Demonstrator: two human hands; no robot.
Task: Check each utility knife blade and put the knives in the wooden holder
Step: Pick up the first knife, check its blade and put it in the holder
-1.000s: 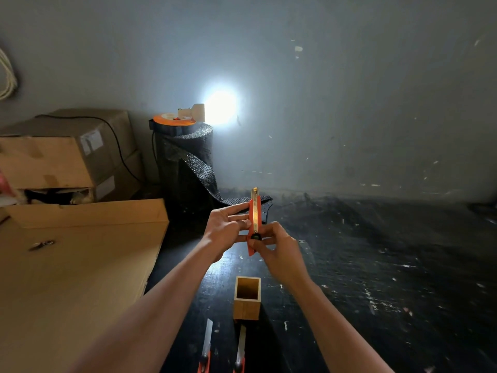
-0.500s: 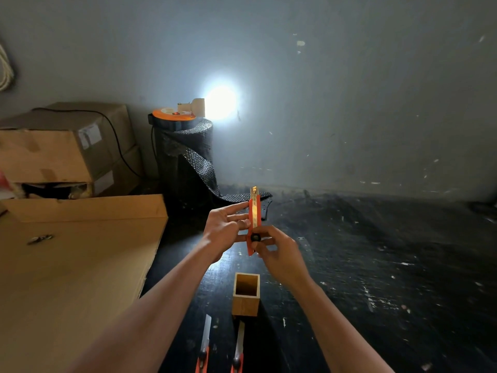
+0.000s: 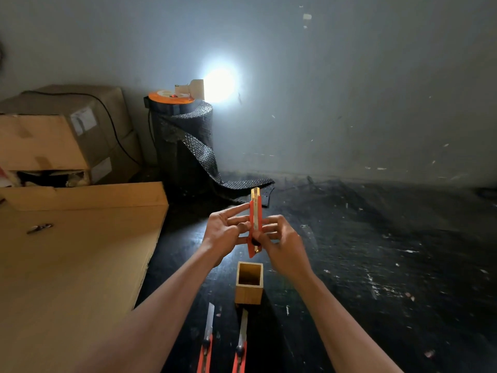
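Just below the centre of the frame, both hands hold an orange utility knife (image 3: 254, 224) in the air above the dark tabletop (image 3: 376, 251). Its long axis runs almost vertically, with the blade tip pointing up toward the grey wall (image 3: 349, 90) and the butt end pointing down at the wooden holder (image 3: 249, 283). The left hand (image 3: 224, 234) sits on the knife's left side, fingers spread and its index finger stretched out along the upper body while the thumb presses the middle. The right hand (image 3: 282, 242) pinches the lower part of the handle from the right, its fingers curled around the body near the black slider.

The wooden holder stands upright on the tabletop directly below the knife, apart from it, its square mouth open upward. In the lower centre of the frame two more knives lie side by side, the left knife (image 3: 207, 340) and the right knife (image 3: 241, 343), both pointing their extended blades up-frame toward the holder; the right one's tip comes just beside the holder's base.

A flat cardboard sheet (image 3: 67, 265) fills the left of the frame, with cardboard boxes (image 3: 53, 135) at upper left. A lamp (image 3: 219, 84) glares above a black roll (image 3: 185, 146).
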